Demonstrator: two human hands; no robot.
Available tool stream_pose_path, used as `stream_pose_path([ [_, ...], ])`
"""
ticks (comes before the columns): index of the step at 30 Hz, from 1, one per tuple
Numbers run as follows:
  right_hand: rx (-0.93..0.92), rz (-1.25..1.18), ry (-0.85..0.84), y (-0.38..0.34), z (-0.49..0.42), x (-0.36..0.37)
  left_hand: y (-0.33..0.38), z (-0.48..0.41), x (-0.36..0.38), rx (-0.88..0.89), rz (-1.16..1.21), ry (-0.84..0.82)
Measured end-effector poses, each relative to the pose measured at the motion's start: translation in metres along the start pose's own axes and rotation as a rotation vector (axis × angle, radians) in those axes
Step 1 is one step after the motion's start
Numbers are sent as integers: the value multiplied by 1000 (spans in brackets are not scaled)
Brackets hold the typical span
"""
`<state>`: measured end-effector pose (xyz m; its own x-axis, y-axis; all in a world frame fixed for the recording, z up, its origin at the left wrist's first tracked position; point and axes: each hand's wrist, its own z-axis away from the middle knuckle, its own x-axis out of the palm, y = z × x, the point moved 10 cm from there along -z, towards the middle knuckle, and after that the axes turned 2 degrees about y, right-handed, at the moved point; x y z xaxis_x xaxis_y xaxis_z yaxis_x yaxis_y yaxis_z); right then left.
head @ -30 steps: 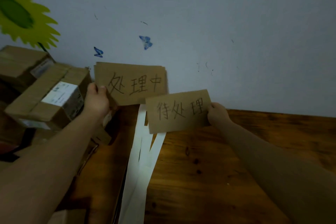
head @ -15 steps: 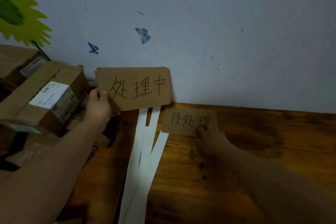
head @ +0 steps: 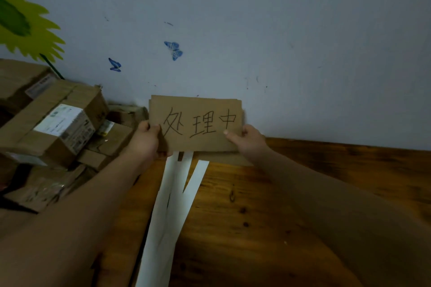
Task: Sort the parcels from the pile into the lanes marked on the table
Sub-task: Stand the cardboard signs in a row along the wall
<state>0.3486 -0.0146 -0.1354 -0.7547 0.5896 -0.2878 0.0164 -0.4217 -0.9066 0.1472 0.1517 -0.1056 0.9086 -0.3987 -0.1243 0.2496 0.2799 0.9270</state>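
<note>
Head view, dim light. Both hands are up at the far edge of the wooden worktop (head: 303, 193), close against the wall (head: 279, 42).

**Sign.** A cardboard sign (head: 198, 123), hand-lettered 处理中, is held upright facing the camera, its lower edge just above the wood.
- The left hand (head: 147, 140) grips its left end, and its fingers (head: 152, 128) are clamped on the card with the thumb on the front face.
- The right hand (head: 247, 138) pinches the right end the same way.
- Spare card edges show behind the top and left side. There may be more than one sheet, but I cannot tell how many.

**Lane markers.**
- White paper strips (head: 172, 205) run from under the sign toward the near edge. They are bunched and overlapping, not spread apart.
- A flat cardboard piece (head: 224, 159) lies on the wood just right of the strips, mostly hidden by the sign. None of its writing can be read.

**Parcels.**
- The parcels (head: 77, 100) are brown cartons stacked at far left against the wall, several deep.
- The top one carries a white shipping label (head: 61, 121).
- I cannot tell what the stack rests on.
- No parcel is seen on the open wood to the right.

**Progress, as judged.**
- This looks like set-up. The lanes do not appear to be laid out yet, and the strips are in one bundle.
- No parcel looks sorted, so the whole pile is left to do.
- Likely needs: seat this sign, spread the strips into dividers, then move the cartons across one by one.

Butterfly stickers (head: 173, 50) dot the wall above.
</note>
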Motion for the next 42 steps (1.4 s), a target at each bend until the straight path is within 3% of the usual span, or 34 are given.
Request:
stream_pose_path([
  [10, 17, -49, 282, 0, 67, -103, 20, 52, 49, 49, -13, -149],
  [18, 193, -63, 445, 68, 94, -210, 48, 64, 74, 141, 2, 76],
  [25, 309, 74, 493, 150, 82, -312, 16, 83, 140, 101, 11, 161],
  [28, 400, 175, 432, 185, 70, -328, 1, 91, 169, 86, 48, 157],
  [29, 421, 307, 390, 194, 67, -330, -3, 92, 176, 81, 45, 155],
  [30, 393, 511, 315, 198, 63, -327, -8, 92, 183, 78, 35, 149],
  [33, 79, 998, -17, 205, 58, -280, -24, 92, 195, 62, 9, 137],
  [35, -34, 1093, -168, 213, 64, -252, -35, 92, 199, 34, 0, 129],
  [37, -79, 1130, -186, 211, 58, -242, -43, 91, 202, 9, -12, 127],
  [42, 0, 1150, -280, 208, 25, -230, -50, 93, 202, -14, -2, 133],
])
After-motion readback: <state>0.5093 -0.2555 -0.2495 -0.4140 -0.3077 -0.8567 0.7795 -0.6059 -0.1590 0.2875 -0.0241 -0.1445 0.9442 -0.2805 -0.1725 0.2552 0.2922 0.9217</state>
